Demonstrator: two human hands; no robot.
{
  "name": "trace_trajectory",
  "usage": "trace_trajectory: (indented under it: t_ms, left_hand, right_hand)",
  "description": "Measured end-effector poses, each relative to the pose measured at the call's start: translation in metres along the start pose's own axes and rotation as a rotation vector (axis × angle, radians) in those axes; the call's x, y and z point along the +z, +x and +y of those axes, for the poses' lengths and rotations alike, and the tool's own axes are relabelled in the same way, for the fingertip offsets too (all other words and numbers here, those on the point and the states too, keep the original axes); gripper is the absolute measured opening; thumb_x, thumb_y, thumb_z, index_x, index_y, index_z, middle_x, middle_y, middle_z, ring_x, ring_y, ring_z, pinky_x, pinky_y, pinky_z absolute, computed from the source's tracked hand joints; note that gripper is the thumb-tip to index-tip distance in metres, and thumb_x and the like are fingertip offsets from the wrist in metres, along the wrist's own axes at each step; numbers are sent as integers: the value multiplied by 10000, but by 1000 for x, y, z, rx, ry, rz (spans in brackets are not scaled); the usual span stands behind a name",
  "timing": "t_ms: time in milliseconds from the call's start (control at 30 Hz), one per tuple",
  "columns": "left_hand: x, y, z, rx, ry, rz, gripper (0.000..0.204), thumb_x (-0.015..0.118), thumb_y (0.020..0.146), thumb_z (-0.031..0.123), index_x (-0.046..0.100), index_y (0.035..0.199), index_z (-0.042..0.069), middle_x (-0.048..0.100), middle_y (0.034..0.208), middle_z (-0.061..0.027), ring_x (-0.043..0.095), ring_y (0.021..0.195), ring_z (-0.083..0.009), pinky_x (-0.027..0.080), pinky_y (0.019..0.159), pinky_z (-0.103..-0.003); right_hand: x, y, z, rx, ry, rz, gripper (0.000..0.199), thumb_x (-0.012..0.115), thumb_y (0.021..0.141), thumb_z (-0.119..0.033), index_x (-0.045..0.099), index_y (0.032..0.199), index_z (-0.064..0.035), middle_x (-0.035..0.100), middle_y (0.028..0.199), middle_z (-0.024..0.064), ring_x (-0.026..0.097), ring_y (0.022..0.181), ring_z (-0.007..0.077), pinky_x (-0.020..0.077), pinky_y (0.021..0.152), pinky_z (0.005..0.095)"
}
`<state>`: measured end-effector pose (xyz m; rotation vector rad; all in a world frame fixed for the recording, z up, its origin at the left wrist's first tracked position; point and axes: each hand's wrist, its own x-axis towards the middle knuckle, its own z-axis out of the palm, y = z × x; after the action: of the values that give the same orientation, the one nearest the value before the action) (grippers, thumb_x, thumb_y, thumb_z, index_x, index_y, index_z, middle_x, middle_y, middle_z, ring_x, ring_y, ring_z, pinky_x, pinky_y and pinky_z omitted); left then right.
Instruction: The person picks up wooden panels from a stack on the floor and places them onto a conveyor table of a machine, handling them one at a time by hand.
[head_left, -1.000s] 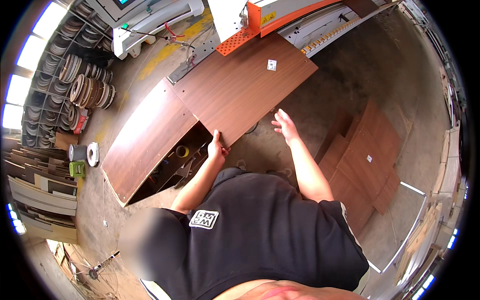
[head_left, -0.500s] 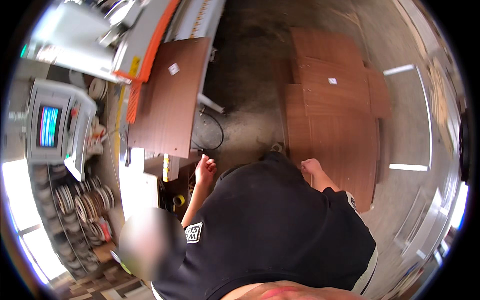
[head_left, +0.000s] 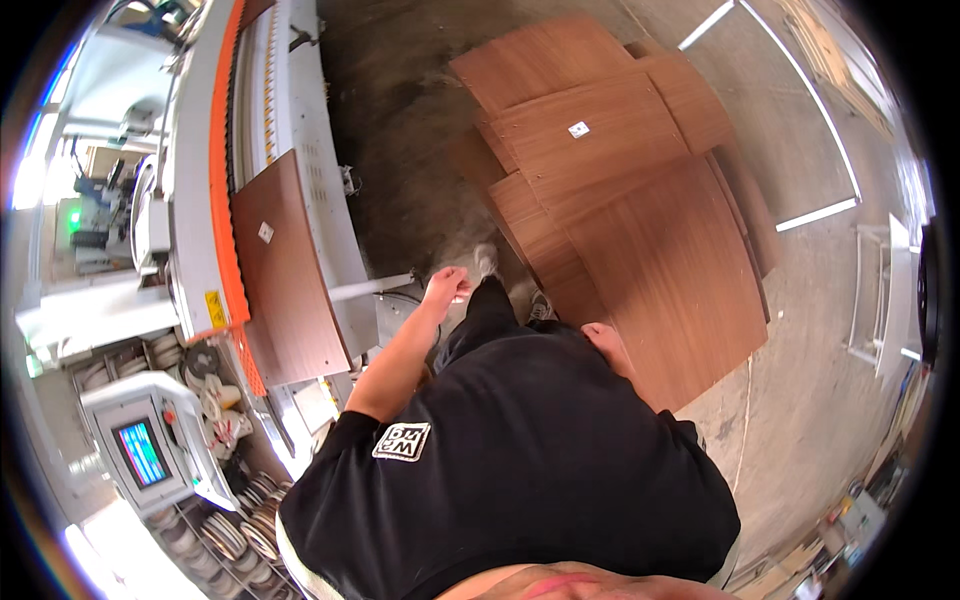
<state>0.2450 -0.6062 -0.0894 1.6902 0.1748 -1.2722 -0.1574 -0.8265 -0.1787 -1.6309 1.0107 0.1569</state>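
Note:
My left hand (head_left: pixel 447 287) hangs in front of me with its fingers loosely curled and nothing in them. It is nearest to the machine's white leg and is apart from it. Low by my right side, my right hand (head_left: pixel 602 338) is curled too, with no object showing in it; part of it is hidden by my black shirt. It is close to the edge of a stack of brown wood-grain panels (head_left: pixel 660 270), but I cannot tell whether it touches. Another brown panel (head_left: pixel 285 275) with a small white label lies on the bed of the long machine at left.
The long machine (head_left: pixel 222 190) has an orange guard along its side. A control console (head_left: pixel 130 450) with a lit screen stands near its end, beside rolls of edge strip (head_left: pixel 225 535). A white line frame (head_left: pixel 815 110) marks the floor at right. My shoes (head_left: pixel 486 262) are on the floor between machine and stack.
My view has turned and moved forward, so the stack sits closer in front of me. My left hand has swung forward, away from the machine's end. A blurred round shape at lower left is gone.

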Motion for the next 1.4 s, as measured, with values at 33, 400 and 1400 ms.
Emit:
trace_trajectory:
  t_ms: [33,400,1400]
  left_hand:
    - [5,21,15,-28,36,-34,246,628,977,334,625,1035,95,676,872,-36,643,723,-127,510,617,-289]
    - [70,274,143,-117,136,-138,152,583,996,245,533,989,101,522,745,-6,462,544,-88,342,425,-225]
    - [108,273,130,-79,-196,-116,349,699,943,260,529,1165,51,652,1003,-63,592,605,-166,546,512,-321]
  right_hand:
    - [2,3,5,-82,-55,9,370,584,936,-333,725,928,9,737,846,119,683,688,208,540,651,352]
    - [37,-63,-75,642,253,366,408,644,934,-387,720,948,14,694,750,90,644,685,180,516,664,341]
    - [46,-31,-129,662,288,351,347,658,924,-350,735,1039,-32,741,905,100,690,844,189,538,787,326]
